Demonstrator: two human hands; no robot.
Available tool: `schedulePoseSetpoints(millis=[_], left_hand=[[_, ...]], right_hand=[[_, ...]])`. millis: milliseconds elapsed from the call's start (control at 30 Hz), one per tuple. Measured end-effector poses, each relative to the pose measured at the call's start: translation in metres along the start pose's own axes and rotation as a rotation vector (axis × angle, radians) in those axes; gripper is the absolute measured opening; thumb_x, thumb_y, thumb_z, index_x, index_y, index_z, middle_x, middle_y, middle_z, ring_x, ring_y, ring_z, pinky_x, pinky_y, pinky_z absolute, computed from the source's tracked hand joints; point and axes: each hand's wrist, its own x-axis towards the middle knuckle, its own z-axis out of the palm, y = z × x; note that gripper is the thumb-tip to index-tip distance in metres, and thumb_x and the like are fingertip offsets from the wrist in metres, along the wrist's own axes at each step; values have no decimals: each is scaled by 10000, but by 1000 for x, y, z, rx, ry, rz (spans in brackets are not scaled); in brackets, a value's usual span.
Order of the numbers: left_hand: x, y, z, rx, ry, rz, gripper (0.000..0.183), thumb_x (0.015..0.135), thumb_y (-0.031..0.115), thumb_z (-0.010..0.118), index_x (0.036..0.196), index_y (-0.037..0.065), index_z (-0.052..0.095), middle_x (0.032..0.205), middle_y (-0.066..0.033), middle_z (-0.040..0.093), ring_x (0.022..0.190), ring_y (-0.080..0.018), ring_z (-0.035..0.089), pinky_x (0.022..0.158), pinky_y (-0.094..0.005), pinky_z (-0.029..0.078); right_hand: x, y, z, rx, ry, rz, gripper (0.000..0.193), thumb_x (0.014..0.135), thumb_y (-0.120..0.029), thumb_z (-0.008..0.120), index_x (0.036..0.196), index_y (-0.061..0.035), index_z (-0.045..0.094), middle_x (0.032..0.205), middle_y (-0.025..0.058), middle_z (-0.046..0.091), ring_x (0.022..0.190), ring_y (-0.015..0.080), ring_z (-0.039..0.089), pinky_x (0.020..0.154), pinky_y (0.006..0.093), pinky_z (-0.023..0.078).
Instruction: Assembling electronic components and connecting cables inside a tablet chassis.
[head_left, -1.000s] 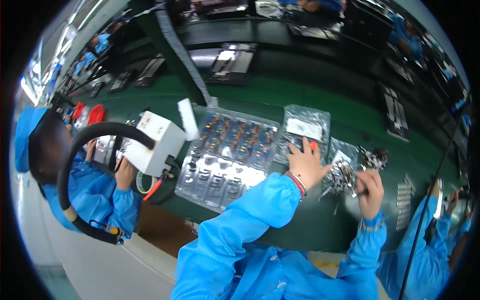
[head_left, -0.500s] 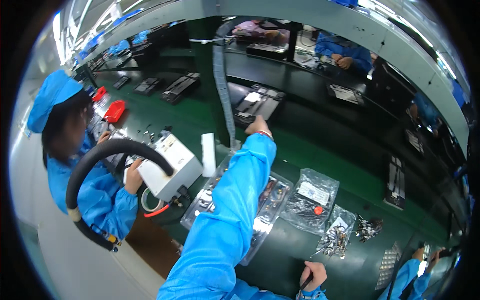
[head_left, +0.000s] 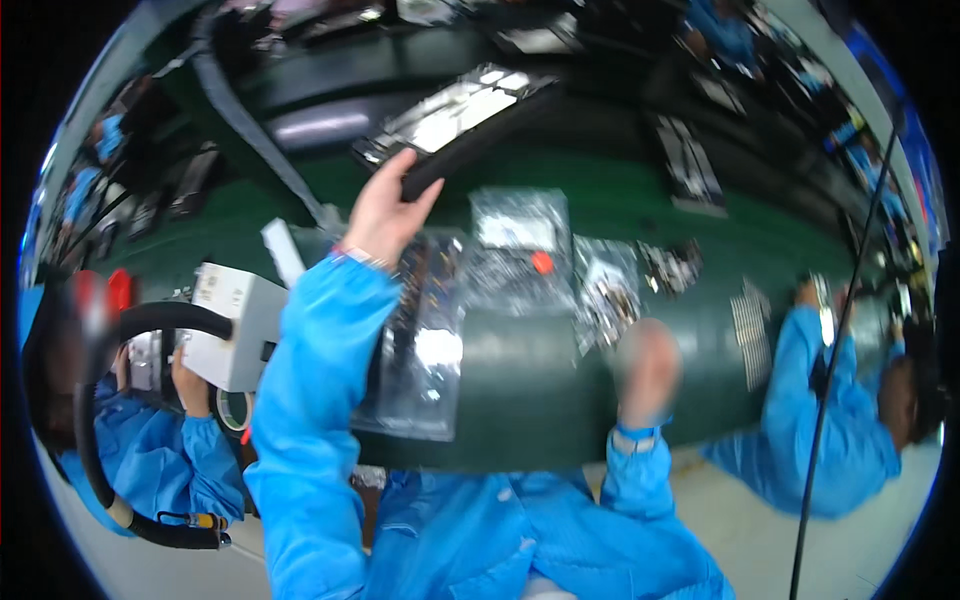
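Note:
My left hand (head_left: 385, 212) grips the near edge of a flat black tray-like piece (head_left: 492, 122) with shiny pale panels in it. The piece is tilted, with its far right end raised. Below that wrist lies a clear plastic tray (head_left: 400, 395) of small parts, partly covered by my sleeve. My right hand (head_left: 650, 368) is smeared by motion over the near part of the green bench, so its fingers cannot be made out. Closest to it are a bag of small metal pieces (head_left: 610, 295) and a clear plastic bag (head_left: 515, 275) with a red round spot.
A white box (head_left: 238, 320) with a black hose (head_left: 90, 430) stands at left, beside a co-worker's hand (head_left: 190, 378). Another blue-sleeved person (head_left: 840, 400) works at right. Loose metal parts (head_left: 672, 265) and a perforated strip (head_left: 750, 335) lie on the bench. Another black piece (head_left: 690, 170) lies farther back.
My left hand has drawn the black piece off the far surface, lifting and tilting it nearer. My right hand has moved up over the bench. The view has swung to the right.

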Motion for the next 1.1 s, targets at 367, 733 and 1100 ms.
schedulePoseSetpoints(millis=[367, 733, 1100], left_hand=[[-264, -82, -126, 344, -342, -384, 466, 869, 110, 567, 1279, 26, 363, 1148, -107, 562, 1003, -209, 597, 765, -381, 554], [-360, -42, -238, 640, -7, 201, 714, 716, 252, 674, 1281, -54, 361, 1159, -178, 542, 1022, -265, 564, 890, -367, 447], [-321, -95, -199, 498, -106, -124, 695, 712, 150, 743, 1268, -6, 357, 1143, -111, 535, 1031, -195, 533, 911, -331, 414]], right_hand=[[-19, -68, -75, 99, -129, 210, 385, 945, -218, 410, 1207, 50, 498, 1006, 102, 628, 898, 140, 597, 768, 265, 485], [-4, -12, -73, -1064, -864, -555, 451, 669, -78, 628, 1114, -137, 589, 1207, 6, 564, 661, 237, 618, 593, 323, 505], [-7, -30, -99, -756, -659, -70, 421, 775, -32, 551, 1192, -86, 527, 1222, 63, 547, 768, 147, 597, 693, 286, 482]])
